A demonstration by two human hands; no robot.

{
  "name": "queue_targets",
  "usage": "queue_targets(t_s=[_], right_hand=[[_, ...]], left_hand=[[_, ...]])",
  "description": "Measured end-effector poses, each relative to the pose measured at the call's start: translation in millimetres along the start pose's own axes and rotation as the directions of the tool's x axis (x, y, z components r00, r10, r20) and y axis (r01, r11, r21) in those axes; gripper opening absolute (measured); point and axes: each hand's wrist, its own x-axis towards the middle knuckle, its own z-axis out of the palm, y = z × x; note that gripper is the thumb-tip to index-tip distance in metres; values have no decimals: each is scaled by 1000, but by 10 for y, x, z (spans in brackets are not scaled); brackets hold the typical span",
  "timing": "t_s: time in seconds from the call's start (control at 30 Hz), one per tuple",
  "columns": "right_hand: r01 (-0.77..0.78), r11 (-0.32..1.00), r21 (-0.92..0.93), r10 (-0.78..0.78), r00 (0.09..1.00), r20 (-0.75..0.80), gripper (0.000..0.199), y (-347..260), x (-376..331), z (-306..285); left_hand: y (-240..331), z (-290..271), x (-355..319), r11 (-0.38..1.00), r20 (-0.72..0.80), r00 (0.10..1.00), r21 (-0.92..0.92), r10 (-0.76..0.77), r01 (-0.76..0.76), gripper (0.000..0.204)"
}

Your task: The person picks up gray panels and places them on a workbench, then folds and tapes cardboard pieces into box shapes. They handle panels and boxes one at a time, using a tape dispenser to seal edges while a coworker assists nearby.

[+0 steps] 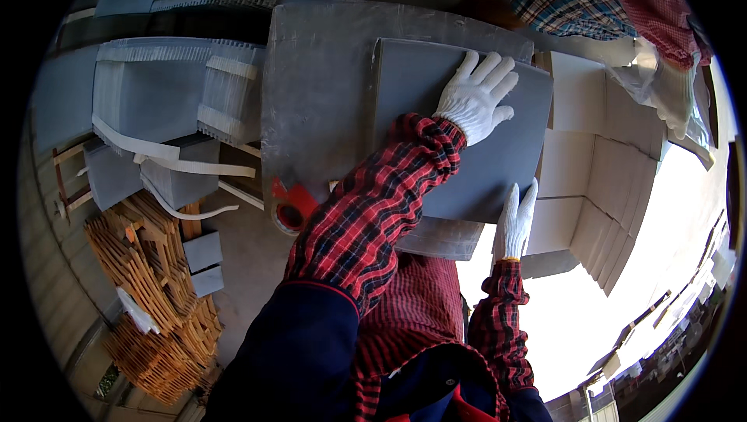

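Lower left of frame: a heap of wooden lattice crates [148, 282], count unclear, two small grey slabs [204, 262] resting on it. Upper left: strapped bundles of grey tiles [167, 91]. Left of centre: one red tape dispenser [289, 206] at the edge of a plastic-wrapped grey stack [319, 87]. Centre: one grey tile [467, 134] lying on that stack; gloved left hand [476, 95] flat on top, fingers spread, not clenched; gloved right hand [517, 221] grasping its lower right edge. Right: a stepped stack of pale tiles [591, 189]; another person's gloved hand [669, 87] upper right.
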Motion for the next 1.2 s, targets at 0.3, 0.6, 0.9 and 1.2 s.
queue_targets(t_s=[0.3,0.6,0.9,1.2], right_hand=[[-78,928,364,82,997,4,62,578,-72,86],[-21,943,332,20,1000,6,62,390,-57,35],[-62,927,369,69,998,-7,64,418,-12,92],[17,962,274,-31,998,48,57,566,89,32]], left_hand=[[-1407,-371,-645,763,-5,800,298,-600,573,55],[-40,-741,-1386,193,389,429,-515,-816,835,75],[36,-870,-1449,77,358,419,-676,-834,733,69],[155,-1006,-1661,-50,455,405,-711,-793,701,67]])
